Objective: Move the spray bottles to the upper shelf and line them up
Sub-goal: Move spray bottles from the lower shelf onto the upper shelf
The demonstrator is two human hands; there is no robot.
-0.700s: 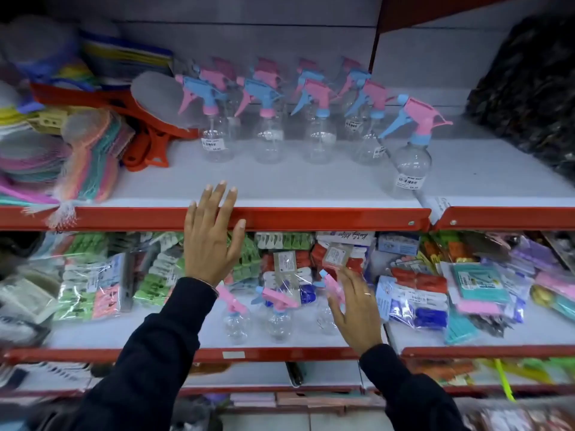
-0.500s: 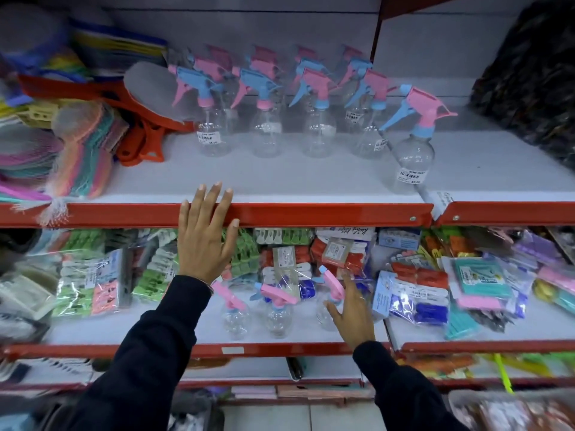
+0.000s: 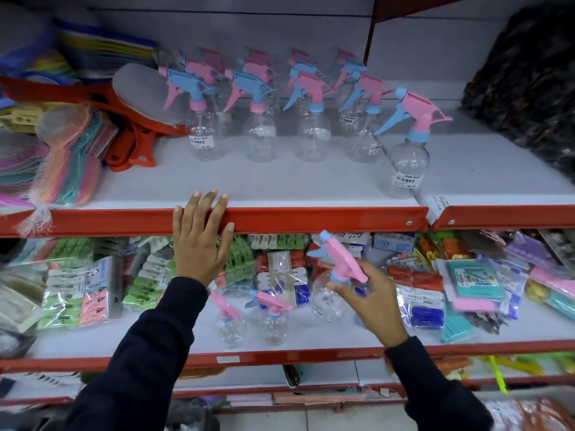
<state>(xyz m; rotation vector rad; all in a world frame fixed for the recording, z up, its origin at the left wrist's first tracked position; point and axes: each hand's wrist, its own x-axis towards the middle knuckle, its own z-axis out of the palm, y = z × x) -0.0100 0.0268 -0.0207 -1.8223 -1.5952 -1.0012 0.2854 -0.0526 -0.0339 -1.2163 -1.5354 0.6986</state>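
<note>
My right hand point(image 3: 371, 298) grips a clear spray bottle point(image 3: 326, 298) with a pink head by its neck, lifted and tilted above the lower shelf point(image 3: 311, 345). Two more small clear bottles stand on that shelf: one point(image 3: 228, 325) beside my left sleeve and one point(image 3: 273, 321) just right of it. My left hand point(image 3: 199, 241) lies flat, fingers spread, on the red front edge of the upper shelf point(image 3: 311, 185). On the upper shelf several pink-and-blue spray bottles point(image 3: 259, 132) stand in rows, with one point(image 3: 409, 157) set apart, nearer the front at the right.
Net-bagged brushes point(image 3: 59, 160) and an orange dustpan point(image 3: 133, 141) fill the upper shelf's left. A dark bundle point(image 3: 529, 88) sits at its right. Bags of clothes pegs point(image 3: 77, 293) and packets point(image 3: 466, 284) crowd the lower shelf around the bottles. A red upright point(image 3: 370, 42) divides the bays.
My right hand closed on the rightmost lower-shelf bottle and raised it, tilting it. My left hand stayed on the upper shelf's edge.
</note>
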